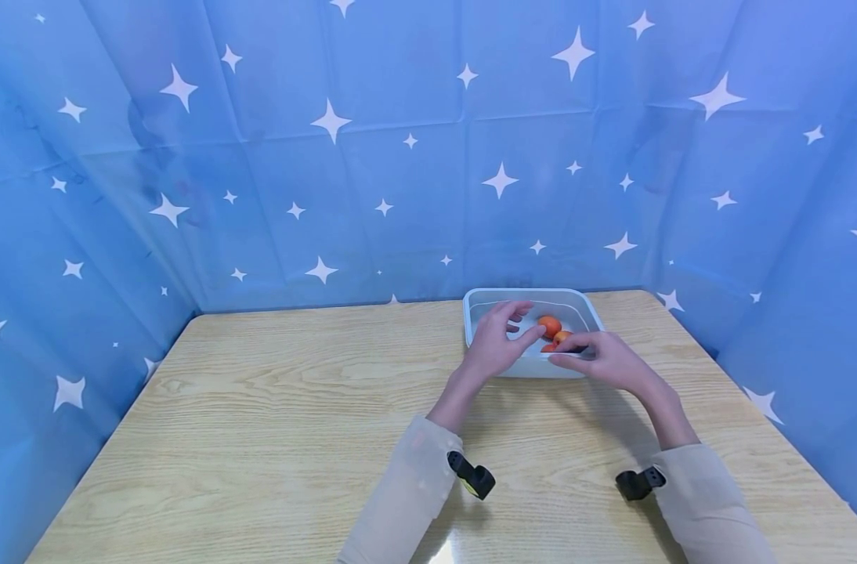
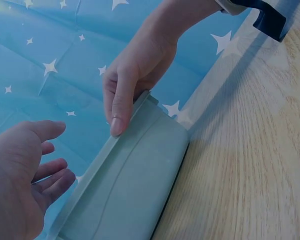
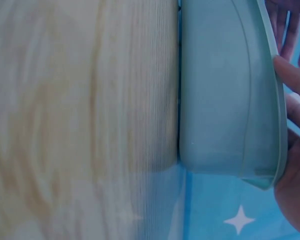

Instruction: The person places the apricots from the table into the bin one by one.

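Observation:
A pale blue-green plastic bin (image 1: 478,295) stands at the back right of the table. Inside, toward its right, lie several round orange-red fruits (image 1: 549,326), partly covered by the right hand; their exact kind is unclear. My left hand (image 1: 500,341) hovers over the bin's left part, fingers loosely bent and holding nothing. With the thumb outside the front wall and the fingers inside, my right hand (image 1: 601,360) grips the bin's front rim near its right end. The left wrist view shows this right thumb (image 2: 121,107) against the rim; the fingertips inside are hidden.
The wood-grain table (image 1: 259,423) extends to the left and front of the bin. Behind and at both sides hangs a blue curtain (image 1: 400,196) with white stars. Each sleeve carries a black wrist camera (image 1: 473,476).

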`<act>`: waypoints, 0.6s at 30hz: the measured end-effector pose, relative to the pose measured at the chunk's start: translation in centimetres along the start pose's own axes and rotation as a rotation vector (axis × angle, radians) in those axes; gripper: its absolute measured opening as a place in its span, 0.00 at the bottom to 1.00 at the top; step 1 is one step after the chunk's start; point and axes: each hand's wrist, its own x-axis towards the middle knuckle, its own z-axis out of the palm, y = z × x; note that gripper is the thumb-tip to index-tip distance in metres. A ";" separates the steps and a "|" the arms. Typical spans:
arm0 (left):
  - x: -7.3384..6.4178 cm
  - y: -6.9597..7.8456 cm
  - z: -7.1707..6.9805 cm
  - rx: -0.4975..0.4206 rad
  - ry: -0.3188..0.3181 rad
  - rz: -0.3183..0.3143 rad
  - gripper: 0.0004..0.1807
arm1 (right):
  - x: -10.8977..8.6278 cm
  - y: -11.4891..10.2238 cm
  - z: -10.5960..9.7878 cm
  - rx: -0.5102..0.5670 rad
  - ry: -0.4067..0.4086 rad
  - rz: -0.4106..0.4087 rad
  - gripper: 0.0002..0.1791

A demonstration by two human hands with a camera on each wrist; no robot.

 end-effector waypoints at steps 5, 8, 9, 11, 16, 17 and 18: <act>0.0 0.4 -0.3 0.006 -0.009 0.019 0.24 | 0.0 0.1 0.0 -0.007 -0.001 -0.001 0.17; -0.2 0.6 -0.6 0.012 -0.017 0.019 0.24 | 0.0 0.1 0.1 -0.016 0.005 -0.007 0.17; -0.2 0.7 -0.6 0.020 -0.019 0.017 0.24 | 0.0 0.1 0.1 -0.019 0.006 -0.012 0.17; -0.4 0.8 -0.8 0.029 -0.023 0.016 0.25 | 0.0 0.0 0.2 -0.021 0.008 -0.016 0.18; -0.7 1.2 -1.4 0.036 -0.024 0.027 0.24 | 0.0 -0.2 0.1 -0.029 0.013 -0.028 0.18; -0.8 1.2 -1.6 0.031 -0.022 0.030 0.24 | -0.1 -0.2 0.1 -0.031 0.017 -0.032 0.18; -0.9 1.3 -1.7 0.030 -0.022 0.031 0.24 | -0.1 -0.2 0.2 -0.033 0.023 -0.033 0.17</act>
